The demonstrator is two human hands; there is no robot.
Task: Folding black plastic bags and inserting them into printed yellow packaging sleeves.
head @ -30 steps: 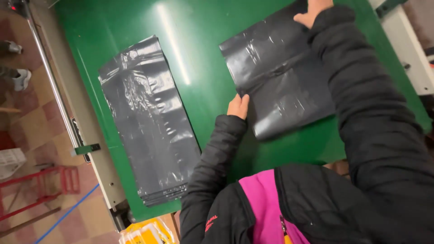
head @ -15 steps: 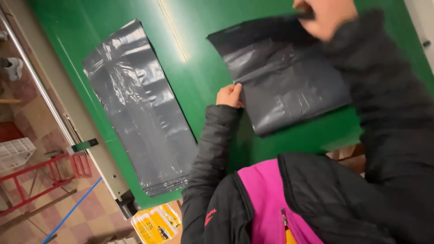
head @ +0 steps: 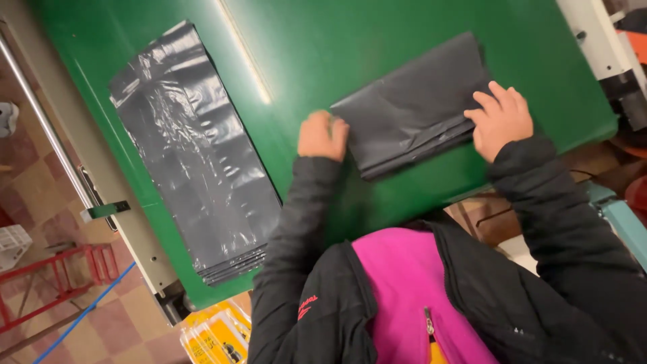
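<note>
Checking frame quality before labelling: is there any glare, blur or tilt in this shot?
Head view: tilted; a bright glare streak on the green table; sheen on the flat bag stack; the folded bag reads matte; the left hand is slightly soft, the right hand sharper.

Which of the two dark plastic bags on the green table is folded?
The folded bag under the left hand and right hand. The stack of bags to the left lies flat at full length.

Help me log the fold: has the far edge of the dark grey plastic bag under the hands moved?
Yes. The dark grey plastic bag was folded; its far edge came toward the green table's near edge.
</note>
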